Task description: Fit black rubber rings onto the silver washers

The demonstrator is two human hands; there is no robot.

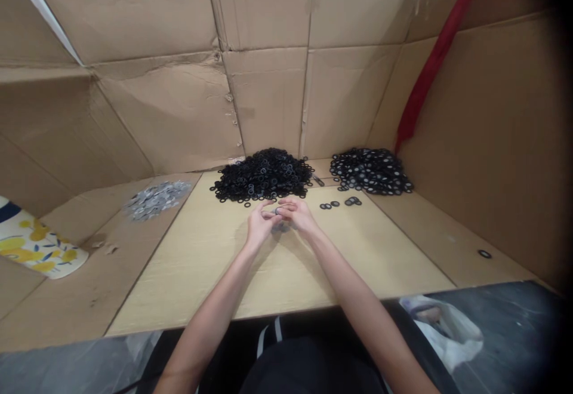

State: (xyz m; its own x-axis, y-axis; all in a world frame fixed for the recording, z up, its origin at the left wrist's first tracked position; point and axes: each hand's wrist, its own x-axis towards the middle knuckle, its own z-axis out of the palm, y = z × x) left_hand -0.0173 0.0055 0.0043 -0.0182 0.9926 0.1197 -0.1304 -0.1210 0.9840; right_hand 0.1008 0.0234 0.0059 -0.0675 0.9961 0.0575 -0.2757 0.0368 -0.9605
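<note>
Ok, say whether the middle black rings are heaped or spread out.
Heaped: the black rings lie piled on one another in a mound.

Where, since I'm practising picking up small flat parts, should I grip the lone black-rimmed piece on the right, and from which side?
Probably pinch the black-rimmed piece at opposite edges of its rim, coming from above: it seems to lie flat on the cardboard, with no other piece touching its edge. The right hand is nearer.

The small piece (pixel 277 211) in the right hand (pixel 301 215) is partly hidden; the patterned cylinder (pixel 45 243) is cut off by the left edge.
</note>
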